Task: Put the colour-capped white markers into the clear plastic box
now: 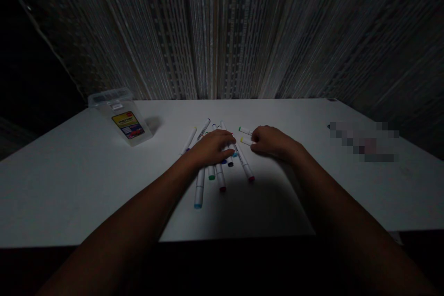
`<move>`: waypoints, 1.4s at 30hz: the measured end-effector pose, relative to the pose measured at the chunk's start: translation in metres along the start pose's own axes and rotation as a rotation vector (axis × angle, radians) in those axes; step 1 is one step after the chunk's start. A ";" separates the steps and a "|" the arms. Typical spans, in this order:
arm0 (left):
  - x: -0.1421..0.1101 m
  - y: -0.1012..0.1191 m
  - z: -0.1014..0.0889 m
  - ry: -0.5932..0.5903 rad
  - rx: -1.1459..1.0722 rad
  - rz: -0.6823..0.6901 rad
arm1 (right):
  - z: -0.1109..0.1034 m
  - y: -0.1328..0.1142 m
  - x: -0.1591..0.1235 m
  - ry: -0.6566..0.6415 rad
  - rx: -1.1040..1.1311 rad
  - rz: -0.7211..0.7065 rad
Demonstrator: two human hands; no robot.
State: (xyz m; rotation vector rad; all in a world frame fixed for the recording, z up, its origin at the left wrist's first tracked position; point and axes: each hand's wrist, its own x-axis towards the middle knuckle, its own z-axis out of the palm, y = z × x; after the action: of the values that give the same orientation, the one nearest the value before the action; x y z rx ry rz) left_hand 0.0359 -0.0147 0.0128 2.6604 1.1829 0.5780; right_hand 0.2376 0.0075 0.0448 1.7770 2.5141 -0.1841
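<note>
Markers (200, 185) outside clear box (126, 122), left hand (211, 147) loose over some, right hand (268, 139) around 2

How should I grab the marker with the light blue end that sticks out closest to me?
I'd pinch the light-blue-ended marker across its barrel, just above the blue end, coming from your side of the table. It's long and slim, and that near part lies clear of the other markers, while its far part runs up toward the left hand.
</note>
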 end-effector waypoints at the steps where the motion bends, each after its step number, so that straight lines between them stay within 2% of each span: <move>1: 0.000 0.001 -0.001 -0.007 0.006 0.010 | 0.000 0.000 0.001 0.013 -0.015 0.017; 9: 0.001 0.004 -0.002 -0.070 0.035 0.108 | 0.004 0.009 0.010 0.125 -0.024 0.216; 15: -0.001 0.002 0.001 -0.098 0.067 0.046 | 0.004 0.008 0.010 0.144 -0.041 0.279; 21: -0.003 0.001 -0.001 -0.068 0.076 -0.014 | 0.002 0.008 0.009 0.089 -0.048 0.314; 25: -0.003 0.001 -0.002 -0.040 0.076 -0.031 | 0.003 0.010 0.010 0.040 -0.046 0.282; 28: -0.004 0.000 -0.002 -0.025 0.074 -0.038 | 0.001 0.009 0.009 0.086 -0.027 0.267; 29: -0.004 -0.001 -0.001 -0.021 0.073 -0.044 | 0.000 0.007 0.008 0.116 -0.005 0.224; 31: -0.004 -0.001 -0.001 -0.010 0.071 -0.064 | -0.001 0.002 0.005 0.138 0.065 0.052; 33: -0.004 -0.003 0.000 -0.004 0.074 -0.075 | 0.000 -0.006 0.002 0.083 0.133 -0.156; 35: -0.003 -0.004 0.000 -0.006 0.079 -0.071 | 0.003 -0.012 0.002 0.006 0.152 -0.262; 37: -0.003 -0.005 -0.001 -0.009 0.081 -0.068 | 0.007 -0.014 0.003 -0.023 0.127 -0.249; 42: -0.002 -0.004 -0.003 -0.011 0.068 -0.089 | 0.011 -0.001 0.009 0.017 0.050 -0.147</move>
State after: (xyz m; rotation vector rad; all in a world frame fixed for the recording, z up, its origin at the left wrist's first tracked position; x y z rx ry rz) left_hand 0.0309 -0.0136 0.0142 2.6461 1.3338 0.5166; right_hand 0.2335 0.0137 0.0328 1.6170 2.6761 -0.2411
